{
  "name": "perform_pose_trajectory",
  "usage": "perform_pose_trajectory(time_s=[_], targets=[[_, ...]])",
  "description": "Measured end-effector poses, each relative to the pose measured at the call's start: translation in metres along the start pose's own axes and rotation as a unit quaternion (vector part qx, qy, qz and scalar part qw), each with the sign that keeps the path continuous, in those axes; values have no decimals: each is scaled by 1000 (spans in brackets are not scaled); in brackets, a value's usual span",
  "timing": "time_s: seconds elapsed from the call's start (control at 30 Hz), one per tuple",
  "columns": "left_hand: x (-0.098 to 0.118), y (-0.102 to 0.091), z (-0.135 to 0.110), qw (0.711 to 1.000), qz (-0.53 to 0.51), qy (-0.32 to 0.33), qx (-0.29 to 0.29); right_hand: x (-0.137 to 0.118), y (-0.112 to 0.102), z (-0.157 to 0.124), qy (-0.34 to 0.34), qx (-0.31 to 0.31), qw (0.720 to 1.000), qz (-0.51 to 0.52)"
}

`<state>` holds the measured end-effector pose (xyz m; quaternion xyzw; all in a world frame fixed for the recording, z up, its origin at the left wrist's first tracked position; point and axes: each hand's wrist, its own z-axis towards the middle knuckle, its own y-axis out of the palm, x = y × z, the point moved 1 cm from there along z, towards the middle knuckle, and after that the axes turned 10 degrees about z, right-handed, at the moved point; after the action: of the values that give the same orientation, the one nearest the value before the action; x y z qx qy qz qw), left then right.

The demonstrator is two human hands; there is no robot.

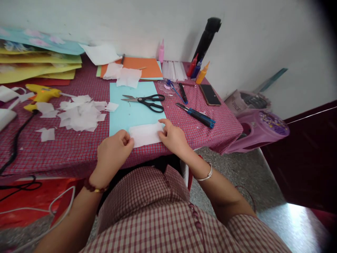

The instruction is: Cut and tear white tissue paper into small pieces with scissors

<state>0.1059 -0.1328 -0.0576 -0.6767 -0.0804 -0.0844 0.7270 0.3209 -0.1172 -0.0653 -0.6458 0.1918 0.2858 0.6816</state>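
Note:
A strip of thin white paper (145,135) stretches between my two hands at the table's front edge. Its left end is pinched by my left hand (115,150), fingers curled and thumb pressed in. My right hand (173,137) grips the right end between thumb and fingers. Under the strip lies a light blue sheet (121,117). Black-handled scissors (143,100) rest on that sheet, blades apart and pointing left. Left of the sheet is a heap of cut white paper pieces (81,114).
A yellow glue gun (42,93) with a black cord lies at left. Right of the scissors are a utility knife (196,115), a black marker (183,92) and a phone (210,94). Glue bottles (202,72) and orange paper (147,66) stand or lie at the back. A pink stool (259,131) is beyond the table's right edge.

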Motion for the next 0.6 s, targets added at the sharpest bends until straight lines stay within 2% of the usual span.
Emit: perform_pose_trajectory(time_s=[0.2, 0.4, 0.5, 0.6], targets=[[-1, 0, 8, 999, 15, 24, 26, 0, 2, 1, -3, 4, 1000, -16], [-5, -4, 14, 998, 44, 50, -18, 1, 3, 1, -2, 7, 999, -33], [-2, -10, 21, 993, 64, 101, -20, 0, 3, 0, 0, 5, 999, -40], [7, -12, 36, 978, 71, 194, 8, -2, 4, 1, 5, 6, 999, -44]])
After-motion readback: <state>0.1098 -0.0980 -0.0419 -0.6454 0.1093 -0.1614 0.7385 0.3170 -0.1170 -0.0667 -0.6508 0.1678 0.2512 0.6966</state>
